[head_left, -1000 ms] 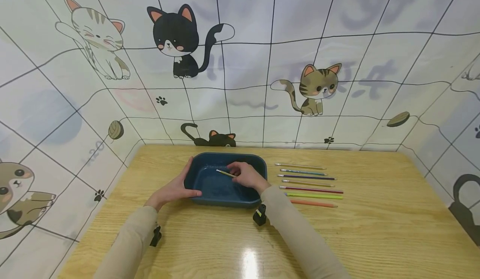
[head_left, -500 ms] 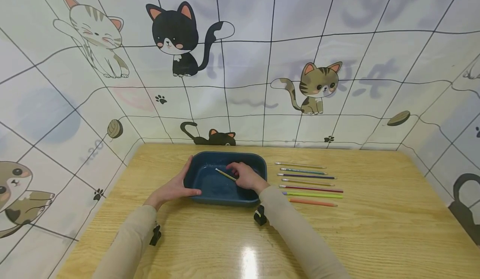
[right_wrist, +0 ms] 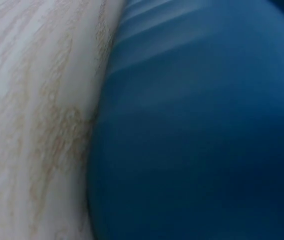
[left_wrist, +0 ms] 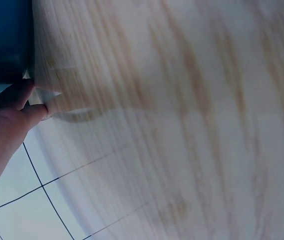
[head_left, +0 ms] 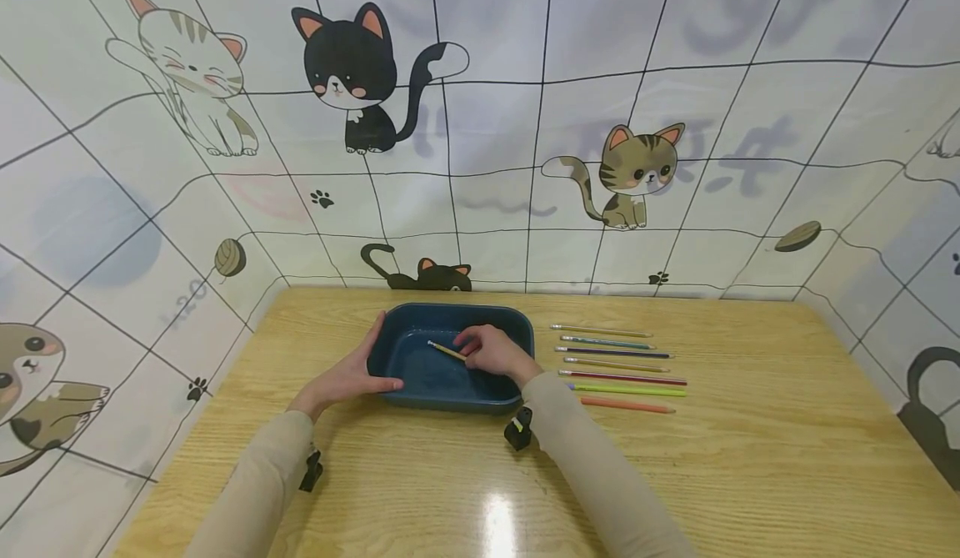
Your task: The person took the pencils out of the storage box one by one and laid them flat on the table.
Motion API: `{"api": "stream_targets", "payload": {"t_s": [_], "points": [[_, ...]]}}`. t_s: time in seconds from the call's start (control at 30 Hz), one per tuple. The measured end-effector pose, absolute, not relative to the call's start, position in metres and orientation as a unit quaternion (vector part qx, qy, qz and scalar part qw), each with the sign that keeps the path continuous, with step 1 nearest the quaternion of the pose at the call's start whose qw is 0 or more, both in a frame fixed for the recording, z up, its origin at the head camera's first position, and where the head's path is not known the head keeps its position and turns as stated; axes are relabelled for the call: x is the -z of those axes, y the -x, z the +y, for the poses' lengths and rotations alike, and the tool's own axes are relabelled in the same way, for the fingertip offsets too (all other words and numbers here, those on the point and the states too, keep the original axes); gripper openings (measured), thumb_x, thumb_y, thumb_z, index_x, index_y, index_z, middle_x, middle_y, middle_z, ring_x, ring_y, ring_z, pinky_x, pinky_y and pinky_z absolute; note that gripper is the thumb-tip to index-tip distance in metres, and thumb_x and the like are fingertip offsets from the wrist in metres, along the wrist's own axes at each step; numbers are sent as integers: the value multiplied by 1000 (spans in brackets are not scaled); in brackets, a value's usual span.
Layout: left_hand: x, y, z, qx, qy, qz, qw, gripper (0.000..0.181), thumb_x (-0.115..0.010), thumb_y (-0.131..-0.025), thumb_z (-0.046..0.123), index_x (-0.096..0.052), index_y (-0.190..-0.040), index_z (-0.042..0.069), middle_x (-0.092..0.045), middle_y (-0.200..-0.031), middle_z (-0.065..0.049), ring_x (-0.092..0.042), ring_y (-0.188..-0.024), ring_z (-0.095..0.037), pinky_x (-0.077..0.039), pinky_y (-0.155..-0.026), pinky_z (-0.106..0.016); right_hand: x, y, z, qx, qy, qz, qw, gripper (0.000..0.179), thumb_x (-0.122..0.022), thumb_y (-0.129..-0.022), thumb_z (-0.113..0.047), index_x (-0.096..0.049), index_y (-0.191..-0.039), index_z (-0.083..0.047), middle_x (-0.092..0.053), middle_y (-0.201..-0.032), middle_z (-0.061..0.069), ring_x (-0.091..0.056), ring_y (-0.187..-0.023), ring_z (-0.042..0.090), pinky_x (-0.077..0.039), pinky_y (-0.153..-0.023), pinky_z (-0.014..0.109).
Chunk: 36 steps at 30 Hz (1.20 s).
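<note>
In the head view a dark blue rectangular basin stands on the table. My left hand is spread against its left front corner, with the thumb extended over the front rim and the fingers along the left side. The left wrist view shows the left hand's fingers by the basin's outer wall. Inside the basin, my right hand pinches a yellowish pencil, whose white eraser end points left; its other end is hidden by the hand. The right wrist view shows only the basin's wall and tabletop.
Right of the basin several pencils lie in a row, among them a dark blue one, a red one, a yellow-green one and an orange one. A cat-print sheet stands behind the wooden table.
The pencil in my right hand has shifted slightly left, its slant changing a little. My left hand and the basin stay where they were.
</note>
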State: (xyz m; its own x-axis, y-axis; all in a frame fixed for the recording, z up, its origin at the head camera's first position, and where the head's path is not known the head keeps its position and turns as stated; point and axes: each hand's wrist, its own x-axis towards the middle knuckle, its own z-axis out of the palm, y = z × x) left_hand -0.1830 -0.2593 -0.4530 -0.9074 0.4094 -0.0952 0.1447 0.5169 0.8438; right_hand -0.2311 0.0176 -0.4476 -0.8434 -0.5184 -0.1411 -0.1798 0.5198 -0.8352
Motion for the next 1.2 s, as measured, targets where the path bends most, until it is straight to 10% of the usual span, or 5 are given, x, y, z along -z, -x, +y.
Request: {"api": "stream_targets", "payload": {"t_s": [1.2], "points": [[454,184,-259,-457,-161,864,137,120,-80,-79,32,12,-155,22,10,-160,-15,4,-143,-38,-7,-110,-61,415,207,60,443,343,819,125,34,-64,-89,-1,-62,-123,-5,-62,-100,4,-57,-80,14,-47,-69,31]]}}
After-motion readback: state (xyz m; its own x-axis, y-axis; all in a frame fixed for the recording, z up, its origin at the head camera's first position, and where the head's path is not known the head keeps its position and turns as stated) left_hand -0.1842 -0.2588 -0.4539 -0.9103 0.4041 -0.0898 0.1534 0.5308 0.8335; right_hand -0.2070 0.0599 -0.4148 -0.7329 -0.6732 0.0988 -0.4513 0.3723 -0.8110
